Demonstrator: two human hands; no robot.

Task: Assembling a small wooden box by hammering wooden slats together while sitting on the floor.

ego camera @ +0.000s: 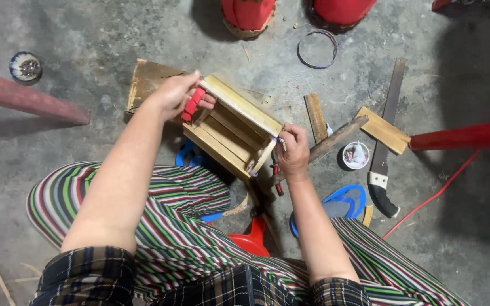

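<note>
A small frame of pale wooden slats (231, 127) is held above my lap, over the concrete floor. My left hand (176, 93) grips its far left end, fingers wrapped over a red piece (193, 103) fixed there. My right hand (294, 152) pinches the frame's right end, where a thin strand is wound around the slats. A small red-handled tool (277, 178) hangs below my right hand; whether the hand holds it is unclear.
A long blade with a dark handle (382, 164), a hammer-like wooden handle (336, 139), loose wood pieces (382, 130), a wire ring (316, 49) and a small round tin (355, 155) lie at right. A wooden block (148, 79) sits behind the frame. Red stool legs (466, 136) stand nearby.
</note>
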